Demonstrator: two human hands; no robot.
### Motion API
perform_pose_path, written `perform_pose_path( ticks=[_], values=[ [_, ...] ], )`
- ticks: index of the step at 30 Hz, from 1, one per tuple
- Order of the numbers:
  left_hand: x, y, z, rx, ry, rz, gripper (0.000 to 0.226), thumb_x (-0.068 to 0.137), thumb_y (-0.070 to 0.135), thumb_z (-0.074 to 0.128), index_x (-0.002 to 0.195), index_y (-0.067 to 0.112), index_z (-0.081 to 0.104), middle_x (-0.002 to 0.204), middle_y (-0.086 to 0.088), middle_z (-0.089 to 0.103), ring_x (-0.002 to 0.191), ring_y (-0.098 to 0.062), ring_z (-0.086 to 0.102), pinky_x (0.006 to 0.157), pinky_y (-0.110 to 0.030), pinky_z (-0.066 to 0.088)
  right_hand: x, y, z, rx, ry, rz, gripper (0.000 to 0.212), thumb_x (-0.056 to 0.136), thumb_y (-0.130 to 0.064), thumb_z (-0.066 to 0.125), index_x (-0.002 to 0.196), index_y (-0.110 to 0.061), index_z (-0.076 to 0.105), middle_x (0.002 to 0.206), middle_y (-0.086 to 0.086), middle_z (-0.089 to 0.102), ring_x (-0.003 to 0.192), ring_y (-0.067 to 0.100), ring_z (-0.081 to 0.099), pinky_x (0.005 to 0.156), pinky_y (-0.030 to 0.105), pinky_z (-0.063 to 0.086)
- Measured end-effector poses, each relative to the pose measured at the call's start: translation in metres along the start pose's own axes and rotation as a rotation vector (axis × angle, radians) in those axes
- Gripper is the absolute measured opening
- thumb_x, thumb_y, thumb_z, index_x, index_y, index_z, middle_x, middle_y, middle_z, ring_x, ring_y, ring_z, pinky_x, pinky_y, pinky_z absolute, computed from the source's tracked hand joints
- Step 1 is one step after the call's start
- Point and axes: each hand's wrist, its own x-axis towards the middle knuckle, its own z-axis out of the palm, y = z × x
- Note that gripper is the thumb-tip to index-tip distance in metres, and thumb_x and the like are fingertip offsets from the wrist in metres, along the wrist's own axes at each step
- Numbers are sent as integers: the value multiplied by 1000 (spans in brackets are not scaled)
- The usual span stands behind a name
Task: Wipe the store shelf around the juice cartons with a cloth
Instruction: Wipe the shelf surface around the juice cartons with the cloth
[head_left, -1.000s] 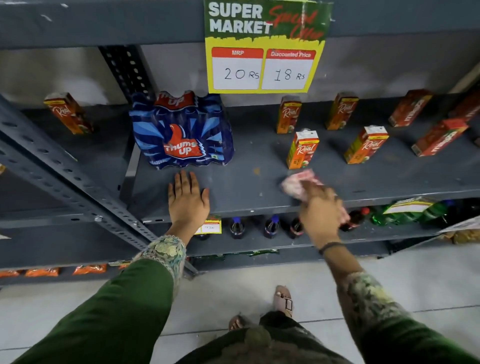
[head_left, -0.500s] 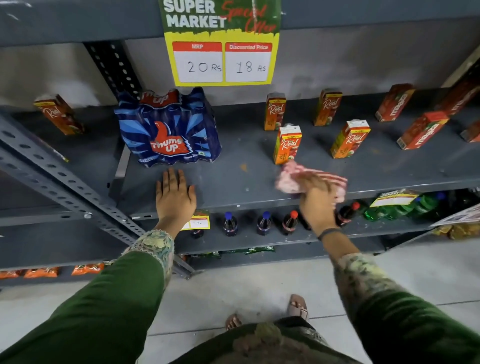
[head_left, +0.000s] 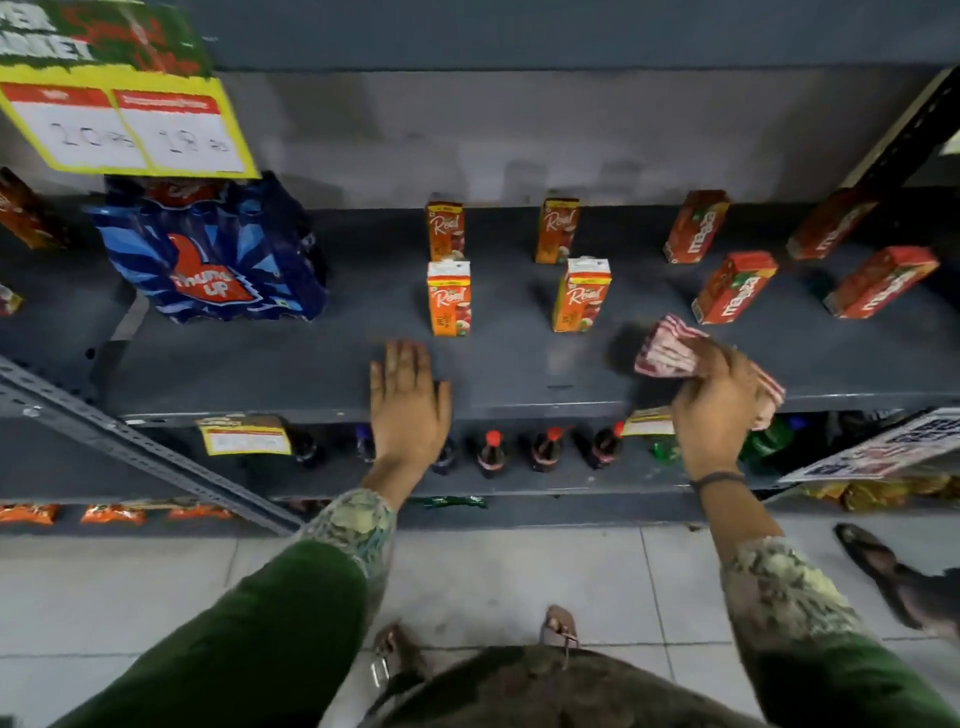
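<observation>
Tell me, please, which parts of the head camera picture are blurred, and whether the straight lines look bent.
Head view: the price sign is smeared and its numbers hardly readable; the right hand and cloth are softly blurred; the shelf edge and side posts bow and splay outward, as a wide-angle lens does.

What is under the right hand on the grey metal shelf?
A red-and-white striped cloth lies under the right hand, on the grey metal shelf. The hand covers its middle; the shelf surface beneath cannot be seen.
</observation>
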Motion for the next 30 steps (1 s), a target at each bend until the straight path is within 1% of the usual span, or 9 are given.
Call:
perform_pose_path(
  ticks=[2,7,10,13,15,17,24,26,30],
  values=[
    [3,40,12,-6,-17,-11,60,93,35,32,142,0,25,154,-21,23,145,-33,14,118,-49,8,11,5,11,-49,-170,-40,51,73,8,48,120,-7,58,123,26,60,113,44,54,98,53,43],
    [3,70,28,66,-65,-98,64,95,40,25,145,2,15,156,-20,16,146,-32,7,118,-49,4,-24,2,19,-44,-570,-479,60,74,3,53,131,-15,51,139,11,52,133,27,42,115,48,25],
    [5,68,27,90,-77,-82,62,96,40,25,145,3,14,156,-20,15,145,-33,7,118,-49,5,-28,21,-2,29,-518,-605,59,65,7,57,120,-17,60,123,9,65,116,29,57,105,47,37],
    [6,70,26,97,-94,-82,62,96,39,23,146,5,13,157,-19,12,146,-33,4,118,-49,5,-3,37,-13,15,-235,-366,57,63,11,53,115,-11,60,116,16,66,108,36,59,94,52,46],
    [6,70,24,94,-106,-83,61,95,39,21,146,6,12,157,-19,10,146,-34,3,119,-49,5,14,35,-11,-24,-180,-185,56,68,12,48,119,-10,57,121,18,63,113,36,56,94,52,45],
    [6,69,23,89,-115,-80,61,96,38,21,146,6,11,157,-19,9,146,-33,3,119,-50,6,21,22,0,-94,-322,-185,60,73,10,45,127,-13,53,129,16,58,122,32,51,101,49,41],
    [6,68,25,62,-102,-73,60,96,36,22,147,6,11,157,-19,8,146,-34,3,119,-50,6,-45,-28,11,-2,-720,-677,65,73,9,46,126,-28,55,138,-3,56,133,18,42,114,39,24],
    [5,66,26,66,-88,-61,60,95,36,22,146,6,12,157,-19,9,145,-34,3,119,-50,6,-49,-11,-6,103,-624,-667,62,69,9,46,118,-24,63,128,-1,64,124,22,52,111,43,33],
    [4,70,25,52,-77,-77,60,96,35,24,146,4,13,157,-18,10,146,-34,3,119,-50,4,-10,34,-36,134,-144,-296,65,63,18,43,113,-16,65,121,6,67,116,26,58,102,46,45]
  ],
)
